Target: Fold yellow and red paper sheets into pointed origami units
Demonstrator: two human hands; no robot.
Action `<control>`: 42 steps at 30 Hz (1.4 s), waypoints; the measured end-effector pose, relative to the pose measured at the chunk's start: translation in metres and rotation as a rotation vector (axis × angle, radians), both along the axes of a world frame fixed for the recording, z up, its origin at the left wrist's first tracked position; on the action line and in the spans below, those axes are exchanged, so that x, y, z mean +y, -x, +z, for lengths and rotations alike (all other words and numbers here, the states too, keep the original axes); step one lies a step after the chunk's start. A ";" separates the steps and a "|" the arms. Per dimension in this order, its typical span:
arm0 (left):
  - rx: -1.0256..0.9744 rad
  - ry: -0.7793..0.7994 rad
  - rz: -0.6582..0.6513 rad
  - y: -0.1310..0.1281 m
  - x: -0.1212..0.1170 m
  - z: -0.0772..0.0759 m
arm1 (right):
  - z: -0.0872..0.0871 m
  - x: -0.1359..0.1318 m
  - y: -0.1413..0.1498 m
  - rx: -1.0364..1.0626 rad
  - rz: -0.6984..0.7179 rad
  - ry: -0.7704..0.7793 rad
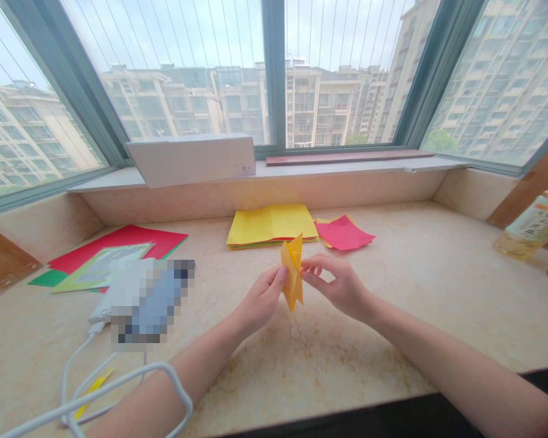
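Observation:
A folded piece of yellow-orange paper (293, 277) with pointed ends is held upright above the stone counter. My left hand (265, 295) pinches its left side, thumb toward me. From the right, the fingertips of my right hand (340, 286) close on the paper's edge. Just behind it lies a stack of yellow paper (271, 224), with red and green sheets showing at its lower edge. Right of that stack sit smaller pink-red paper squares (347, 232) with yellow ones beneath.
At left, red sheets (132, 237) and a green sheet lie under a packet, a white charger-like block (128, 283) and a blurred-out device (158, 307). A white cable (119, 386) loops near my left forearm. A white box (194, 159) rests on the sill; a bottle (532, 225) stands right.

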State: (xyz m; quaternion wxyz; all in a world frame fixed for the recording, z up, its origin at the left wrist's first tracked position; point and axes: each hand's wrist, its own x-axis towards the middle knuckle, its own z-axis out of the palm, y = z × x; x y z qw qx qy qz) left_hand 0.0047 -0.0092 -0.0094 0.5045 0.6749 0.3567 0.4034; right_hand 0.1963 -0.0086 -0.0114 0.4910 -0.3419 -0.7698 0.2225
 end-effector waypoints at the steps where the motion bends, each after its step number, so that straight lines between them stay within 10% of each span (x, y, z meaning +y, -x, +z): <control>1: 0.011 0.007 -0.011 -0.001 0.000 -0.001 | 0.000 0.000 0.000 0.001 0.011 -0.007; 42: -0.199 0.239 -0.027 -0.001 0.004 -0.003 | 0.000 -0.002 -0.001 -0.114 0.053 0.092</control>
